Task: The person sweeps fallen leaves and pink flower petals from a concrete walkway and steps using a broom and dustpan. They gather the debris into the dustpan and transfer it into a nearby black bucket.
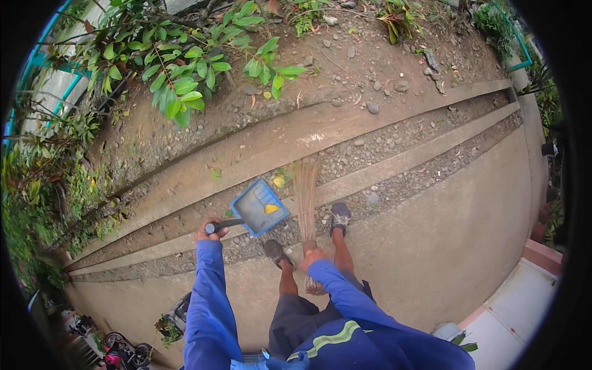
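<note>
My left hand (211,231) is closed around the dark handle of a blue plastic dustpan (259,208), whose pan lies over the gravel and the near concrete strip. One yellow leaf (271,209) rests in the pan. My right hand (313,258) grips a stick broom (306,199) near its bound end. The broom's bristles are blurred and point away from me, reaching the far concrete strip. A second yellow leaf (279,180) lies between the pan and the bristles.
Two concrete strips (393,169) with gravel between them cross in front of my feet. Beyond are soil with stones (401,86) and a leafy shrub (185,92). Concrete paving (439,245) lies under and behind me. A motorcycle (125,351) stands at the lower left.
</note>
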Motion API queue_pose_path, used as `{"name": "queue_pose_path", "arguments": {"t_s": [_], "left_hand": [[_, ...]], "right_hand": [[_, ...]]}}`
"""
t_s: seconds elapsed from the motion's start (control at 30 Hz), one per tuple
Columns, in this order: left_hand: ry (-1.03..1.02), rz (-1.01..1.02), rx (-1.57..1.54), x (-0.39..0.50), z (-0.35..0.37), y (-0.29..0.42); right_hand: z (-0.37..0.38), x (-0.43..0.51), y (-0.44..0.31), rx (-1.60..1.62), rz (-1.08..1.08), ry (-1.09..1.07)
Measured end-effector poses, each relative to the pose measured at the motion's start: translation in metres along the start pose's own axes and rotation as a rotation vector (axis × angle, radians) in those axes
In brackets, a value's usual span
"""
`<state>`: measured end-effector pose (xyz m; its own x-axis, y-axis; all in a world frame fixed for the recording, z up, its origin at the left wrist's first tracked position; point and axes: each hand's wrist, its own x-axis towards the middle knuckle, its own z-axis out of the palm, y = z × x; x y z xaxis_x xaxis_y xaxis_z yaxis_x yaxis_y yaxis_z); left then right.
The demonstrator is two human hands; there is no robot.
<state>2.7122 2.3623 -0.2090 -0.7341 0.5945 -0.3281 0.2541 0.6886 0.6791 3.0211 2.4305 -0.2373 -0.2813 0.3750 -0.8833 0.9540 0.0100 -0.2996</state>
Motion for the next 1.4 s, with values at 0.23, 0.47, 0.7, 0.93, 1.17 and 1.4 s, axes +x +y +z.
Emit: {"name": "queue_pose_path", "arguments": {"t_s": [0.23, 0.47, 0.7, 0.93, 1.17, 1.4], "left_hand": [[-0.106, 0.093, -0.068, 0.044, -0.027, -0.021], [-0.188, 0.147, -0.075, 0.056, -0.043, -0.055], [-0.229, 0.153, -0.227, 0.037, -0.044, -0.068], [-0.321, 0.374, -0.185, -0.046, -0.079, -0.084], [-0.254, 0.292, -0.150, -0.158, -0.077, -0.090], [-0.066, 0.147, -0.170, -0.204, -0.004, -0.124]], "right_hand": [[-0.026, -0.154, 0.010, -0.001, -0.008, -0.273], [0.013, -0.114, 0.013, 0.121, 0.125, -0.044], [0.081, -0.085, -0.038, 0.182, 0.121, -0.114], [0.067, -0.210, 0.128, 0.547, 0.160, 0.089], [0.012, -0.108, 0.300, 0.393, 0.542, 0.459], [0.131, -0.095, 0.211, 0.329, 0.270, 0.114]]}}
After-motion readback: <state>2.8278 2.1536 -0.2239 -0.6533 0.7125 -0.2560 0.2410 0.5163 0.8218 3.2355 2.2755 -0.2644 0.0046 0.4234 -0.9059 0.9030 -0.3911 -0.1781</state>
